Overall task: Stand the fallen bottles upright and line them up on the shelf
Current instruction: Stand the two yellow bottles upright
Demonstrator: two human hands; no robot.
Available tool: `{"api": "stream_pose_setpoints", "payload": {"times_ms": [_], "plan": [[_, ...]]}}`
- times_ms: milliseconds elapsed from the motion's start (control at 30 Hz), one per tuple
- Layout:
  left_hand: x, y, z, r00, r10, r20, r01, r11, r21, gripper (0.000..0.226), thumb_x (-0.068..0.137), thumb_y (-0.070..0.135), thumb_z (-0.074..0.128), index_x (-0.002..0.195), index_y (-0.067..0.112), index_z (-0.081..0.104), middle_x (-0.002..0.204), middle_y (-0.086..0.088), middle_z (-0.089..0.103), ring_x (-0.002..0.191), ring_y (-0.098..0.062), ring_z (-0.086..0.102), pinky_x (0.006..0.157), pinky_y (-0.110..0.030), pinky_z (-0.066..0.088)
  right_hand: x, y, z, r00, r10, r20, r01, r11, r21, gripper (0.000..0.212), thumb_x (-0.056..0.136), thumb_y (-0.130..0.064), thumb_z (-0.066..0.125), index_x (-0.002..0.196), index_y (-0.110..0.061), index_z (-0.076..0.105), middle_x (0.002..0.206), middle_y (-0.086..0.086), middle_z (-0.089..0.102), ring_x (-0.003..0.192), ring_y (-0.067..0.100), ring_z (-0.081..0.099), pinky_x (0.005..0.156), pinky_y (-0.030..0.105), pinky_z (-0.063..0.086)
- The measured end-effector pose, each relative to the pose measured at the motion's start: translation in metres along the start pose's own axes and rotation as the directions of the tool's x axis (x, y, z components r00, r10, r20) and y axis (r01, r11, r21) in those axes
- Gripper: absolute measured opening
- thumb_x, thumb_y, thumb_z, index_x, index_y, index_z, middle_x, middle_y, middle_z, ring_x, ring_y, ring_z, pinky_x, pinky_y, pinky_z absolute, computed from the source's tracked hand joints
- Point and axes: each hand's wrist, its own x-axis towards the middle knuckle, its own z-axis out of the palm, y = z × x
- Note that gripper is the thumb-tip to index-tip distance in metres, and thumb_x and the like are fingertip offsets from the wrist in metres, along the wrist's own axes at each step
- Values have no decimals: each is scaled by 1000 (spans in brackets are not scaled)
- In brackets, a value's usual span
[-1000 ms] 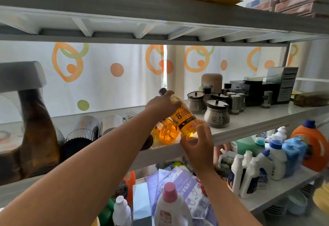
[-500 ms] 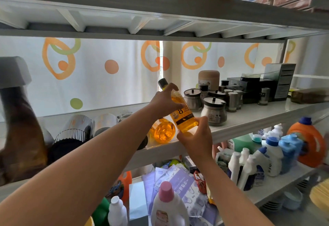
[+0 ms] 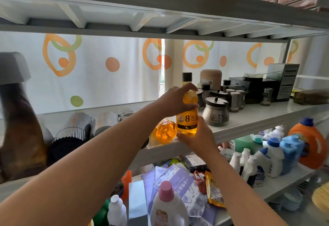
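Two hands hold a single amber bottle (image 3: 187, 118), which serves as the reference point for every position below; only the head view is available. The amber bottle is upright, black cap (image 3: 187, 76) on top and the label with a large "8" facing the camera, near the front edge of the middle shelf (image 3: 252, 117). The left hand (image 3: 175, 101) grips its shoulder from the left, fingers curled over the upper body below the neck. The right hand (image 3: 197, 136) grips its base from the lower right, thumb and fingers wrapped around the bottom. The fingers hide the base, so contact with the shelf cannot be confirmed. Just left of the amber bottle, and touching or nearly touching it, a second amber bottle (image 3: 165, 133) lies on its side with its round base toward the camera. Further left, a silver container (image 3: 105, 121) and a dark ribbed container (image 3: 71, 134) also lie on their sides. Just right of the amber bottle stands a steel-lidded jar (image 3: 215, 113), with more jars and shakers behind it. Behind the amber bottle hangs a white curtain (image 3: 106, 83) with orange rings. Below and to its right, on a lower shelf, stands an orange detergent jug (image 3: 309, 145).
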Motion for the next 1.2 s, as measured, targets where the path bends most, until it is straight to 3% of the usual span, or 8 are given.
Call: {"api": "stream_pose_setpoints", "payload": {"times_ms": [167,367,867,1100,1200], "plan": [[-5,-4,2,1000,16,-14,-16,999,32,52,82,42,65,126,32,40,117,-13,55,98,-30,59,79,-40,57,3,0,-1,996,74,58,-76,997,25,60,68,-47,76,114,-21,47,105,0,64,97,19,60,87,44,49],[-6,-3,7,999,-29,-29,31,995,93,54,83,42,64,129,34,37,122,-16,48,101,-35,56,81,-41,55,10,-7,2,990,120,72,-105,977,-187,63,72,-54,68,117,-19,44,112,0,62,107,22,57,98,42,37],[-19,5,9,994,-73,-84,80,993,88,55,88,42,59,136,36,33,134,-15,43,113,-36,52,79,-35,48,6,-4,0,991,101,88,-91,989,-118,62,66,-57,73,112,-24,50,106,-4,65,102,18,59,95,45,41],[-21,11,12,993,-78,-83,85,993,80,57,89,39,57,139,35,31,138,-15,40,118,-37,49,87,-42,48,7,-5,-2,985,124,122,-112,988,-103,61,68,-48,74,117,-22,48,110,-2,63,104,20,58,96,46,41],[-22,12,11,995,-96,-38,97,995,3,61,88,40,58,141,41,28,149,-17,27,129,-41,39,98,-50,45,6,-7,-4,983,128,134,-112,986,-121,61,69,-45,74,118,-20,47,111,0,63,105,21,58,95,46,42]]}}
